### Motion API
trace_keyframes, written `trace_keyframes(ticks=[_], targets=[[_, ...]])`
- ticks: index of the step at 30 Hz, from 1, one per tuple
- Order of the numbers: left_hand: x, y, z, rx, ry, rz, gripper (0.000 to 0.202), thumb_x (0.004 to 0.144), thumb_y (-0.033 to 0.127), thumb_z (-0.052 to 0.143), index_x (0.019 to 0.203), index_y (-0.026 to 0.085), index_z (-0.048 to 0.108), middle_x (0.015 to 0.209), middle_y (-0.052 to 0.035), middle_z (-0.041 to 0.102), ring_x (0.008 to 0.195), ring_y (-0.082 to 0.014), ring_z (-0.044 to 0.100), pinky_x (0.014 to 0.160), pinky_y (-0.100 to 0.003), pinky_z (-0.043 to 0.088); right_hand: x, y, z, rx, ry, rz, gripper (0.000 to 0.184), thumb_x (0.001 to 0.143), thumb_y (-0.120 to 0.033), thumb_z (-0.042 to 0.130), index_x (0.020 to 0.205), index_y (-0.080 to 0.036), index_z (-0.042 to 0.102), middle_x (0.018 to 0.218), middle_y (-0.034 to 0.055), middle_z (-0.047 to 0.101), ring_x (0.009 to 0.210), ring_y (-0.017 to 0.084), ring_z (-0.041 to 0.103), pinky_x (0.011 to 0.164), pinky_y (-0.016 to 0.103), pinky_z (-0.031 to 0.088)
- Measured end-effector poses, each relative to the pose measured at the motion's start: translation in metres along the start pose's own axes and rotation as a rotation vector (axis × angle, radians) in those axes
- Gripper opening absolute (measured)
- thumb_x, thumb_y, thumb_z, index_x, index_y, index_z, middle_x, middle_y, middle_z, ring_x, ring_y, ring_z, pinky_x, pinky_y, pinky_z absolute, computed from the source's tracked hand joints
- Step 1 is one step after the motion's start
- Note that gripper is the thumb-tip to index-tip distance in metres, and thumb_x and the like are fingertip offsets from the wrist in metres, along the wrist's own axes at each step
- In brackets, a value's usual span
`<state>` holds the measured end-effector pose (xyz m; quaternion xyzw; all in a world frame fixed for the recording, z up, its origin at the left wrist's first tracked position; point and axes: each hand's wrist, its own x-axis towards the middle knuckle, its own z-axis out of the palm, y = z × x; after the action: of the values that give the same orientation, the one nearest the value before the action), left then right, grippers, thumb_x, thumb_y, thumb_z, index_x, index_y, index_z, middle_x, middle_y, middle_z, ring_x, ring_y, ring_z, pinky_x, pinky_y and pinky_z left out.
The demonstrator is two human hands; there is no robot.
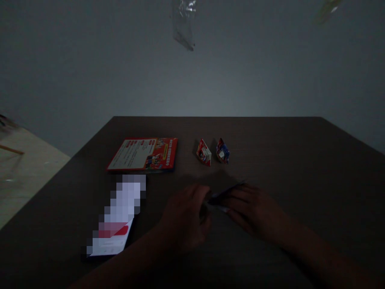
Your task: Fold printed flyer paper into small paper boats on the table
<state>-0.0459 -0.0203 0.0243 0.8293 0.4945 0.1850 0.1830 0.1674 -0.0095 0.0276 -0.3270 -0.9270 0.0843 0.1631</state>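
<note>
The room is dim. My left hand (187, 216) and my right hand (255, 210) meet over the middle of the dark table (300, 160). Between them they pinch a folded sheet of paper (224, 195), dark on top with a pale edge showing beneath. My left fingers curl on its left end; my right fingers press along its right side. Beyond the hands stand two small folded paper shapes, one red and white (204, 152), one blue and red (223, 151), side by side and apart.
A red printed leaflet (143, 154) lies flat at the left rear. A white and red booklet (116, 224), partly blurred out, lies near the left front edge. A clear plastic bag (183, 24) hangs on the grey wall. Pale floor shows at left.
</note>
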Motion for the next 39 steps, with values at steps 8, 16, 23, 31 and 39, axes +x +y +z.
trace_keyframes(ticks=[8,16,23,31,39], targets=[[0.001,-0.001,0.003,-0.2,0.03,0.037,0.013,0.087,0.028,0.054,0.087,0.017,0.061,0.084,-0.003,0.064,0.076,-0.0147,0.057,0.069,-0.026,0.043,-0.004,-0.003,-0.004,-0.004,0.383,0.018,0.033,0.085,-0.024,0.062,0.116,-0.019,0.053,0.093,0.0063,0.069,0.082,0.018,0.064,0.072,0.032,0.051],[0.005,0.006,-0.001,-0.531,0.113,-0.247,0.012,0.082,0.028,0.058,0.085,0.018,0.062,0.079,-0.0006,0.068,0.07,-0.0136,0.059,0.061,-0.023,0.042,-0.003,-0.007,-0.013,-0.124,0.498,0.067,0.051,0.077,-0.03,0.069,0.122,-0.018,0.05,0.115,0.0149,0.057,0.105,0.029,0.055,0.085,0.045,0.048],[0.006,0.01,-0.003,-0.939,0.121,-0.365,0.05,0.075,0.028,0.065,0.12,0.018,0.044,0.082,-0.0013,0.07,0.074,-0.0151,0.063,0.067,-0.026,0.048,-0.001,-0.005,-0.002,-0.098,0.424,-0.068,0.028,0.081,-0.015,0.061,0.109,-0.02,0.059,0.107,0.0097,0.066,0.099,0.025,0.061,0.082,0.043,0.048],[0.004,0.005,-0.004,-0.572,0.143,-0.225,0.013,0.08,0.023,0.056,0.087,0.019,0.066,0.075,0.0002,0.066,0.067,-0.0123,0.058,0.061,-0.023,0.044,-0.002,-0.005,-0.007,0.353,0.533,0.408,0.022,0.082,-0.022,0.062,0.104,-0.022,0.062,0.086,0.0039,0.073,0.065,0.017,0.069,0.05,0.025,0.055],[0.004,-0.005,0.009,-0.057,0.068,-0.018,0.01,0.081,0.02,0.057,0.09,0.018,0.063,0.089,-0.0044,0.06,0.086,-0.0195,0.054,0.078,-0.034,0.043,0.006,0.011,0.016,0.292,0.173,0.324,0.011,0.081,-0.022,0.063,0.091,-0.019,0.067,0.084,0.0042,0.069,0.079,0.019,0.064,0.071,0.035,0.052]])
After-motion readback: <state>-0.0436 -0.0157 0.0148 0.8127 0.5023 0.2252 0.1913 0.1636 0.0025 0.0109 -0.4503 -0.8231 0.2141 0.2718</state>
